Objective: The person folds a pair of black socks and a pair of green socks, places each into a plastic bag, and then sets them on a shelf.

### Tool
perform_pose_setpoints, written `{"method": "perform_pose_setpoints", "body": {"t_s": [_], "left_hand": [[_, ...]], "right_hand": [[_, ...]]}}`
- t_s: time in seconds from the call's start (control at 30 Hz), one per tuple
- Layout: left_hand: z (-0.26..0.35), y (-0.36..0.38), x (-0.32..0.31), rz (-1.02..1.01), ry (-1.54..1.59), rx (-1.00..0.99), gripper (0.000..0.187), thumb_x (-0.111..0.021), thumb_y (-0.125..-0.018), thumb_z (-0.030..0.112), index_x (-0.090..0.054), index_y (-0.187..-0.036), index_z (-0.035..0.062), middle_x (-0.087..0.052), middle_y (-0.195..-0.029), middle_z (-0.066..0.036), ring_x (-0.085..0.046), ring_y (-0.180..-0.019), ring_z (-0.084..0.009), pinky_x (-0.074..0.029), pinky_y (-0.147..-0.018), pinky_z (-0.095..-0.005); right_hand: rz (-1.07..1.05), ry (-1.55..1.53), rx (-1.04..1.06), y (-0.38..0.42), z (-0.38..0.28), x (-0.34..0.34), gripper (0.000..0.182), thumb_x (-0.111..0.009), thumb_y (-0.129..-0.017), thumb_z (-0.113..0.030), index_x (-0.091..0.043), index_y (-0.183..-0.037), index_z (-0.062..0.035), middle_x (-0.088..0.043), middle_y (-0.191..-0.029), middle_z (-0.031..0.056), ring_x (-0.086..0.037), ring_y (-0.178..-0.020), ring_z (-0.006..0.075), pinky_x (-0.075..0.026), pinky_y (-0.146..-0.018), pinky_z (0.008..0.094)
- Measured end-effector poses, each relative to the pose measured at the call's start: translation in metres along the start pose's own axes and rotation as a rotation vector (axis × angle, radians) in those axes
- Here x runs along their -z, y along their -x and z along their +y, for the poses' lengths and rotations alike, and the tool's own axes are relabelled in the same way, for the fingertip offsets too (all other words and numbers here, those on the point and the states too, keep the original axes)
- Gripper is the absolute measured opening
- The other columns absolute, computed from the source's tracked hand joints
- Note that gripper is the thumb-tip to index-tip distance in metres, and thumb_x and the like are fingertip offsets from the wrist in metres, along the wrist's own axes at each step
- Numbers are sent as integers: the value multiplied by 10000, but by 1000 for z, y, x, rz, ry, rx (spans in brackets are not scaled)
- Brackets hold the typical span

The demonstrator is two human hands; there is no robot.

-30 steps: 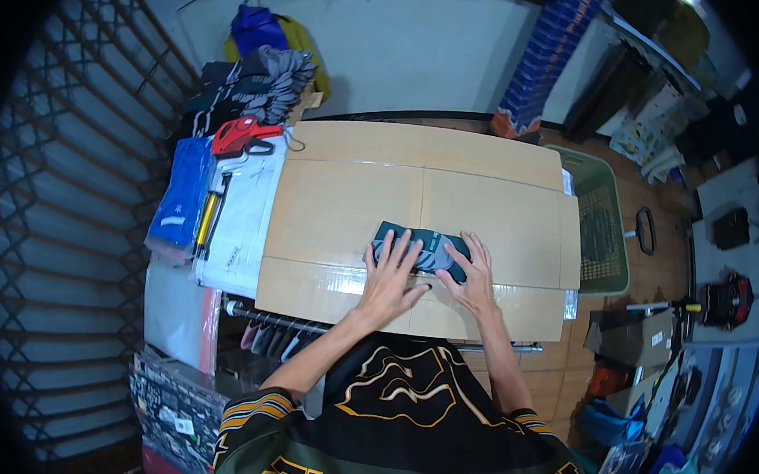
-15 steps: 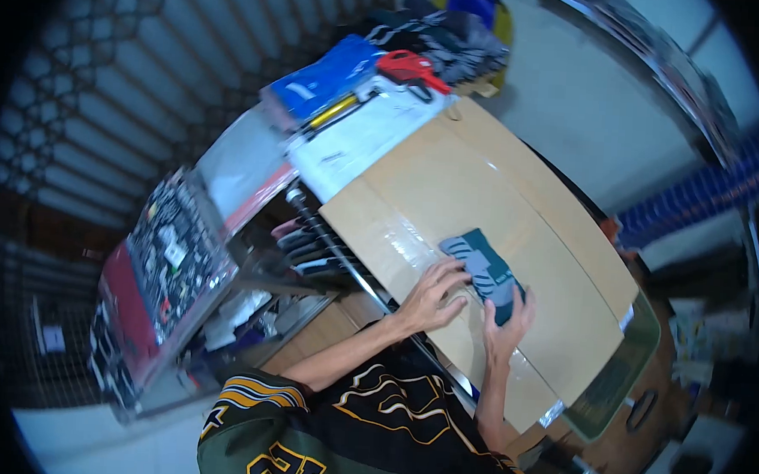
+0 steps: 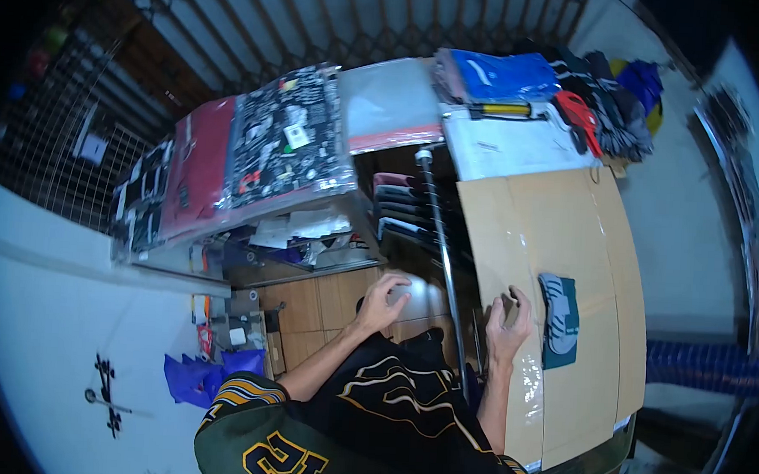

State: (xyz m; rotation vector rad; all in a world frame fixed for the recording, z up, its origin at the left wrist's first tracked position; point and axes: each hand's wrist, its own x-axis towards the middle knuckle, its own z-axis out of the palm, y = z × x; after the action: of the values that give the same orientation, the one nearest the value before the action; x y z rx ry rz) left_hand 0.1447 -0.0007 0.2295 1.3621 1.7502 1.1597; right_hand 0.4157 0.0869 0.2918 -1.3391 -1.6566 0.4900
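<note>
A small folded cloth item (image 3: 560,322), dark green and grey with striped markings, lies flat on the cardboard (image 3: 517,236). Just left of it, my right hand (image 3: 507,328) hovers over the cardboard's near-left part, thumb and fingers curved with a gap between them and nothing held. Farther left, my left hand (image 3: 381,307) is held in the air above the tiled floor, its fingers bent and apart from the thumb, also without anything in it. A metal rail (image 3: 444,240) runs between the two hands.
Garments hang on the rail's left (image 3: 403,206). Behind the cardboard are a red-handled tool (image 3: 578,119), a blue plastic-wrapped package (image 3: 508,76) and white sheets (image 3: 504,149). At left, a rack carries a bagged patterned black garment (image 3: 286,138) and a red one (image 3: 199,159).
Both hands have come away from the folded cloth, which stays on the cardboard. My left hand has moved left past the rail. The head view has turned left.
</note>
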Motion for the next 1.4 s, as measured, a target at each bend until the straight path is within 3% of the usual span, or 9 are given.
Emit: {"method": "perform_pose_setpoints", "body": {"t_s": [0.13, 0.3, 0.47, 0.6, 0.77, 1.03, 1.1, 1.2, 1.4], "left_hand": [[-84, 0, 42, 299, 329, 207, 270, -781, -987, 131, -718, -1228, 27, -731, -1187, -66, -699, -1003, -147, -572, -850, -302], [-168, -24, 126, 598, 605, 536, 326, -795, -1006, 206, -676, -1271, 58, -723, -1051, -15, -675, -978, -91, -556, -785, -273], [-245, -55, 191, 794, 478, 370, 470, -896, -906, 225, -657, -1227, -21, -758, -1083, -106, -715, -975, -190, -577, -868, -332], [-280, -88, 222, 750, 124, 352, 686, -1013, -720, 375, -716, -1162, -56, -759, -1091, -165, -729, -1013, -297, -575, -922, -410], [-276, -114, 233, 598, -160, 349, 667, -990, -716, 450, -755, -1126, -20, -788, -1117, -196, -754, -1056, -354, -579, -951, -436], [-304, -122, 229, 532, -147, 249, 343, -844, -910, 290, -739, -1096, 22, -794, -1012, -122, -751, -795, -239, -589, -774, -400], [-306, -121, 225, 599, -76, 149, 306, -804, -962, 269, -720, -1121, 21, -776, -957, -100, -708, -700, -179, -568, -683, -359], [-235, -90, 247, 290, 552, 560, 255, -757, -1018, 238, -685, -1145, 29, -732, -899, -76, -637, -653, -107, -497, -588, -277], [-176, -9, 233, -65, 697, 603, 154, -745, -1029, 158, -656, -1104, 57, -714, -886, -43, -621, -651, -80, -460, -547, -209]], "right_hand": [[-157, -199, -125, 11, -21, -51, 260, -746, -971, -11, -700, -1226, 11, -801, -997, 140, -777, -904, 197, -608, -842, 327], [-291, -230, -126, 40, -53, -124, 223, -729, -987, -26, -711, -1205, 23, -807, -1000, 148, -780, -908, 196, -606, -851, 324], [-481, -253, -111, 83, -94, -201, 229, -747, -990, -60, -721, -1204, 16, -807, -991, 130, -760, -899, 152, -601, -831, 303], [-576, -235, -147, 115, -129, -232, 270, -760, -983, -120, -729, -1218, 9, -811, -1012, 134, -774, -920, 193, -601, -869, 353], [-549, -233, -220, 145, -135, -244, 295, -772, -964, -133, -732, -1226, -5, -814, -1024, 156, -784, -897, 238, -592, -819, 374], [-468, -203, -338, 157, -127, -231, 280, -759, -979, -103, -731, -1229, 20, -811, -1029, 135, -773, -938, 180, -610, -841, 330], [-461, -212, -364, 156, -127, -232, 287, -762, -978, -102, -729, -1229, 33, -809, -1025, 139, -769, -940, 174, -606, -849, 327], [-495, -281, -412, 155, -122, -243, 340, -777, -983, -149, -714, -1253, 48, -809, -1039, 136, -770, -961, 179, -601, -847, 323], [-556, -667, -788, 139, -148, -269, 594, -833, -986, -318, -632, -1379, 79, -769, -1161, 131, -760, -994, 192, -617, -819, 305]]}}
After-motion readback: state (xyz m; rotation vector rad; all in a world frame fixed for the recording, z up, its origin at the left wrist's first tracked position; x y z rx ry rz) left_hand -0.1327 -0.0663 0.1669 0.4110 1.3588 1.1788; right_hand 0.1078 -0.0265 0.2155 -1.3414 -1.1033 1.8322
